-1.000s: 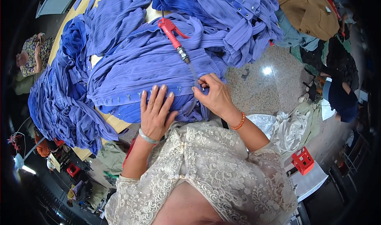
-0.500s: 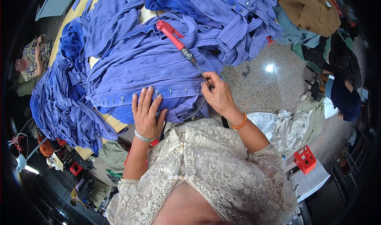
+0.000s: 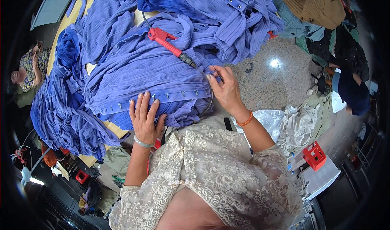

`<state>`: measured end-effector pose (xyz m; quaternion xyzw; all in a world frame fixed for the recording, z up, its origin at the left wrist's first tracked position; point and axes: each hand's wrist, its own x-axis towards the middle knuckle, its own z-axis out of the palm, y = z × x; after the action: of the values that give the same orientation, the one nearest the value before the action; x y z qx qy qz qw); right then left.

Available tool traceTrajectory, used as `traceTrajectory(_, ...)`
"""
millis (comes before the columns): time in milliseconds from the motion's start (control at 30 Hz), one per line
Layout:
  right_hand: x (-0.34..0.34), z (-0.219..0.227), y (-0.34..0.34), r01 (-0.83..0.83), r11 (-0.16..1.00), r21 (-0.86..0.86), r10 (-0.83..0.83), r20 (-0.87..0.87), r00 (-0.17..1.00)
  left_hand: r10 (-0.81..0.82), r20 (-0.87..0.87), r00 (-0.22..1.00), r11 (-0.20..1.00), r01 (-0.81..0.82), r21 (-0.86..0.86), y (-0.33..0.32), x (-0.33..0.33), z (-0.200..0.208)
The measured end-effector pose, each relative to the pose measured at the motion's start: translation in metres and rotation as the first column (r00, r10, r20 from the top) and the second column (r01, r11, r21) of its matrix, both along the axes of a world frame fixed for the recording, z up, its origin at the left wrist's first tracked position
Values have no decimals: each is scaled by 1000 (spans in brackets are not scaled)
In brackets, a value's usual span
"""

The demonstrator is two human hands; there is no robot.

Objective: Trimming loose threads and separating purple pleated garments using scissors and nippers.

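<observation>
1. Leftward in view since the earlier frame: the left hand (image 3: 144,115) and the red trigger gun (image 3: 162,40), leaving a slightly wider gap to the right hand (image 3: 226,90).
2. Palm down, fingers spread, the left hand presses the blue garment (image 3: 150,75) and grips nothing; that garment lies over the near edge of the yellow table (image 3: 115,129).
3. Metal hooks (image 3: 183,93) line its near strip; working along them seems the step in hand.
4. On the cloth rests the gun, a clear tube (image 3: 211,95) curving past the garment's end.
5. Narrowly pinched, the right hand seems to hold something small and dark; I cannot tell what. Next probably calls for precise fingertips and a steady left palm.
</observation>
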<state>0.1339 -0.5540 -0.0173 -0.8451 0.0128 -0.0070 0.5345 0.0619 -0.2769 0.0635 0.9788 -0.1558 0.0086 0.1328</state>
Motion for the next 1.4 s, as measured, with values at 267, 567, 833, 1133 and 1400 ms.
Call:
traceTrajectory(267,-8,36,18,-142,985,98,164,-270,949,16,-47,999,998,-18,-54,-3,1,10)
traceTrajectory(567,-9,27,13,-13,902,431,198,-388,900,59,-64,996,996,-63,-64,-10,-4,16)
traceTrajectory(833,-21,15,-3,142,809,570,175,-465,868,82,-35,996,995,-83,-58,-21,1,24)
traceTrajectory(1133,-18,28,-13,51,843,535,212,-418,883,-46,-28,999,967,38,-251,-82,41,32)
traceTrajectory(1400,-13,43,-15,-93,900,426,252,-335,908,-109,-96,989,956,78,-282,-113,70,-6)
